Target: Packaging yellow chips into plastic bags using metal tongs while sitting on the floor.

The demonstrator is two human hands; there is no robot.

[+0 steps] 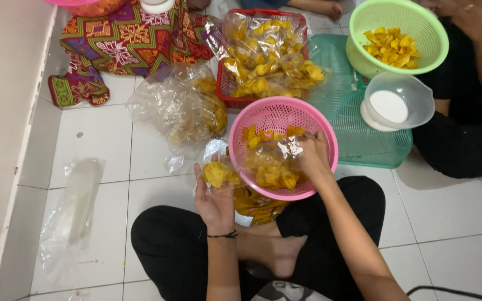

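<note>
A pink perforated basket [319, 129] with yellow chips rests against my crossed legs. My left hand [214, 198] is cupped, palm up, under the bottom of a clear plastic bag [263, 161] with a few yellow chips [217, 173] in it. The bag stretches to the right over the basket. My right hand [311, 155] is over the basket, its fingers closed at the bag's mouth on the crinkled plastic. More yellow chips lie in the basket under the bag.
A red basket [224, 89] of bagged chips stands behind, a loose clear bag [177, 106] left of it. Another person [475, 83] sits at right with a green basket [364, 28] of chips, a white bowl [397, 103] and a teal tray [358, 139]. Empty bags [76, 206] lie left, by patterned cloth [124, 39].
</note>
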